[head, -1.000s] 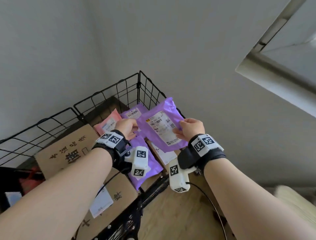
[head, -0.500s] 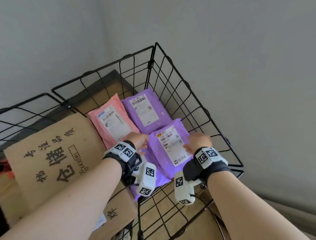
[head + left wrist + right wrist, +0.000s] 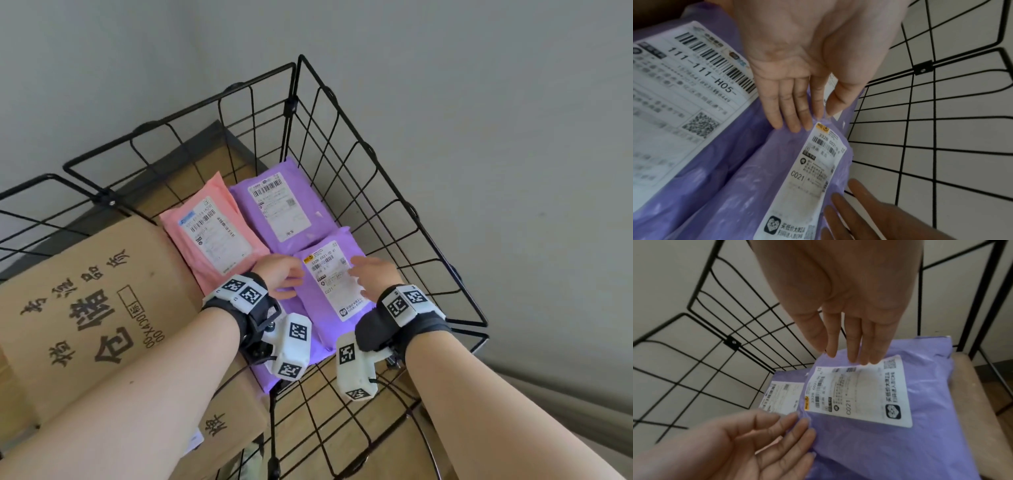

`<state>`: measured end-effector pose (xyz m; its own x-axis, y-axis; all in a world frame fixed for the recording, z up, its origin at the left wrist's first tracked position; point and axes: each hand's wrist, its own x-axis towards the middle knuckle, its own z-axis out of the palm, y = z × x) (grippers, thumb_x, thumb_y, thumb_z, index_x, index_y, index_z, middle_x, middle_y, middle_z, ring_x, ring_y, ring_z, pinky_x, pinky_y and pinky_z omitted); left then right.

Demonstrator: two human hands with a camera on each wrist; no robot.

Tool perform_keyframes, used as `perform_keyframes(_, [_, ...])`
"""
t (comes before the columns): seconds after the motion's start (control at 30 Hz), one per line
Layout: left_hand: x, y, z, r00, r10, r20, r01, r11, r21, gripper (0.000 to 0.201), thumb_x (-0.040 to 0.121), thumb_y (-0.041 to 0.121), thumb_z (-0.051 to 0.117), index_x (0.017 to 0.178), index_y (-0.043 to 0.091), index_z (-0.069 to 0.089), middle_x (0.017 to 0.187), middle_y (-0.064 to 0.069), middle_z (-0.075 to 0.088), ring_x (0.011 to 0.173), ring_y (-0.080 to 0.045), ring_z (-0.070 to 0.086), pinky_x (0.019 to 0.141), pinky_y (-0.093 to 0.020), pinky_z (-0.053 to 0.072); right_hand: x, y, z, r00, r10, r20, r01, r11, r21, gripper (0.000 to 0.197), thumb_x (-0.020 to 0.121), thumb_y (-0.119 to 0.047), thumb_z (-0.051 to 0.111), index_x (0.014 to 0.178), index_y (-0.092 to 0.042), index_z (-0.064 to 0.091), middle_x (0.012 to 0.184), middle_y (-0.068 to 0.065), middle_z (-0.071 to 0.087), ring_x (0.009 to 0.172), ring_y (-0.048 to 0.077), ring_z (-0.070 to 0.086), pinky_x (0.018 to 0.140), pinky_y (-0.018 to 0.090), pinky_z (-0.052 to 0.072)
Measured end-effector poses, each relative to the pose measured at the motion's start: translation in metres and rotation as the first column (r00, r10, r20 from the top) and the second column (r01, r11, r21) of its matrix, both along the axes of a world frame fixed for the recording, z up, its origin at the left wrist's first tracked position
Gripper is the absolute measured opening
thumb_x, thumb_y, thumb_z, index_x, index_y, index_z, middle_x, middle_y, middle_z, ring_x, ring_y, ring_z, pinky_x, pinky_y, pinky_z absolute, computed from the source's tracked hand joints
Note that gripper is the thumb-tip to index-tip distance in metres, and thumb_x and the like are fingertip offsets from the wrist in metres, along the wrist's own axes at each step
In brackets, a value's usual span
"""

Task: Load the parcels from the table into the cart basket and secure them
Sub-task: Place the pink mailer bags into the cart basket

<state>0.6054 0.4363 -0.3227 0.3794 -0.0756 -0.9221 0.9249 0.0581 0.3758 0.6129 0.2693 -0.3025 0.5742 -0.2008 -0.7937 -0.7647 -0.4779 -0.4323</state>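
A small purple parcel (image 3: 329,291) with a white label lies flat in the black wire basket (image 3: 394,178), on top of a larger purple parcel (image 3: 684,97). My left hand (image 3: 289,277) has straight fingers whose tips touch the parcel's left edge (image 3: 797,126). My right hand (image 3: 361,274) is also flat, its fingertips (image 3: 853,358) resting on the label's right edge. Neither hand grips it. A pink parcel (image 3: 212,236) and another purple parcel (image 3: 277,205) lie further back in the basket.
A big brown cardboard box (image 3: 85,301) with printed characters fills the basket's left side. Wire walls stand close on the right and far sides. A grey wall is behind. Wooden floor shows through the basket's near mesh (image 3: 342,411).
The small purple parcel was held up above the basket by both hands, then came down onto the other parcels. Both hands have let go and now lie flat at its edges.
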Motion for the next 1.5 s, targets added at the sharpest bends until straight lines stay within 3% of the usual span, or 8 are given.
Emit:
perform_keyframes(0.13, [-0.001, 0.004, 0.019, 0.998, 0.03, 0.062, -0.031, 0.999, 0.012, 0.017, 0.094, 0.014, 0.051, 0.078, 0.015, 0.055, 0.077, -0.003, 0.057, 0.072, -0.013, 0.057, 0.068, -0.028, 0.045, -0.001, -0.009, 0.024, 0.967, -0.248, 0.064, 0.24, 0.965, 0.108, 0.028, 0.09, 0.001, 0.049, 0.112, -0.007, 0.065, 0.081, 0.005, 0.057, 0.071, 0.018, 0.052, 0.067, 0.025, 0.046])
perform_keyframes(0.3, [-0.008, -0.001, 0.064, 0.985, 0.026, 0.172, -0.03, 0.999, 0.018, 0.009, 0.093, 0.014, 0.054, 0.086, 0.016, 0.059, 0.079, -0.001, 0.06, 0.072, -0.012, 0.058, 0.067, -0.027, 0.043, -0.017, -0.012, 0.069, 0.926, -0.357, 0.122, 0.325, 0.919, 0.225, 0.03, 0.092, 0.006, 0.041, 0.11, -0.004, 0.063, 0.089, 0.014, 0.061, 0.079, 0.02, 0.058, 0.068, 0.03, 0.05])
perform_keyframes(0.4, [-0.017, -0.008, 0.099, 0.967, 0.002, 0.255, -0.006, 1.0, 0.018, 0.01, 0.093, 0.015, 0.053, 0.099, 0.014, 0.061, 0.081, 0.001, 0.062, 0.075, -0.011, 0.06, 0.069, -0.027, 0.045, -0.037, -0.017, 0.095, 0.863, -0.463, 0.203, 0.41, 0.876, 0.255, 0.029, 0.089, 0.007, 0.042, 0.078, -0.009, 0.064, 0.07, 0.009, 0.061, 0.053, 0.014, 0.057, 0.049, 0.021, 0.043])
perform_keyframes(0.63, [-0.085, -0.045, 0.191, 0.899, -0.02, 0.438, 0.036, 0.999, -0.028, 0.011, 0.093, 0.01, 0.052, 0.087, 0.016, 0.059, 0.07, 0.002, 0.064, 0.071, -0.01, 0.059, 0.069, -0.025, 0.045, -0.128, -0.048, 0.174, 0.702, -0.629, 0.334, 0.505, 0.77, 0.389, 0.028, 0.09, 0.004, 0.048, 0.072, -0.011, 0.063, 0.056, 0.004, 0.065, 0.053, 0.014, 0.059, 0.057, 0.021, 0.05])
perform_keyframes(0.83, [-0.194, -0.097, 0.248, 0.838, -0.13, 0.531, 0.182, 0.982, -0.047, 0.015, 0.093, 0.007, 0.049, 0.086, 0.014, 0.059, 0.078, -0.002, 0.061, 0.071, -0.012, 0.057, 0.068, -0.024, 0.046, -0.261, -0.093, 0.233, 0.535, -0.766, 0.356, 0.583, 0.64, 0.5, 0.032, 0.088, 0.016, 0.038, 0.07, -0.002, 0.058, 0.037, 0.003, 0.057, 0.03, 0.007, 0.051, 0.039, 0.013, 0.042])
perform_keyframes(1.07, [-0.355, -0.161, 0.3, 0.753, -0.282, 0.595, 0.378, 0.925, -0.04, 0.019, 0.089, 0.0, 0.051, 0.088, 0.015, 0.062, 0.086, -0.002, 0.063, 0.08, -0.014, 0.06, 0.091, -0.034, 0.048, -0.447, -0.142, 0.287, 0.387, -0.812, 0.437, 0.643, 0.577, 0.503, 0.031, 0.087, 0.011, 0.039, 0.073, -0.008, 0.06, 0.059, 0.006, 0.062, 0.048, 0.012, 0.055, 0.058, 0.022, 0.047])
perform_keyframes(1.27, [-0.472, -0.221, 0.327, 0.687, -0.39, 0.613, 0.514, 0.857, -0.031, 0.018, 0.091, -0.001, 0.049, 0.092, 0.013, 0.061, 0.078, 0.001, 0.061, 0.072, -0.011, 0.058, 0.074, -0.027, 0.047, -0.594, -0.179, 0.313, 0.261, -0.838, 0.48, 0.697, 0.507, 0.507, 0.028, 0.088, 0.009, 0.04, 0.076, -0.009, 0.058, 0.068, 0.007, 0.061, 0.055, 0.011, 0.054, 0.061, 0.022, 0.047])
perform_keyframes(1.5, [-0.579, -0.289, 0.343, 0.586, -0.533, 0.61, 0.672, 0.74, 0.0, 0.02, 0.093, 0.0, 0.048, 0.086, 0.015, 0.059, 0.08, 0.001, 0.06, 0.079, -0.011, 0.058, 0.08, -0.029, 0.047, -0.728, -0.232, 0.32, 0.066, -0.862, 0.502, 0.786, 0.354, 0.506, 0.028, 0.087, 0.006, 0.042, 0.076, -0.011, 0.062, 0.071, 0.005, 0.065, 0.057, 0.012, 0.057, 0.065, 0.025, 0.05])
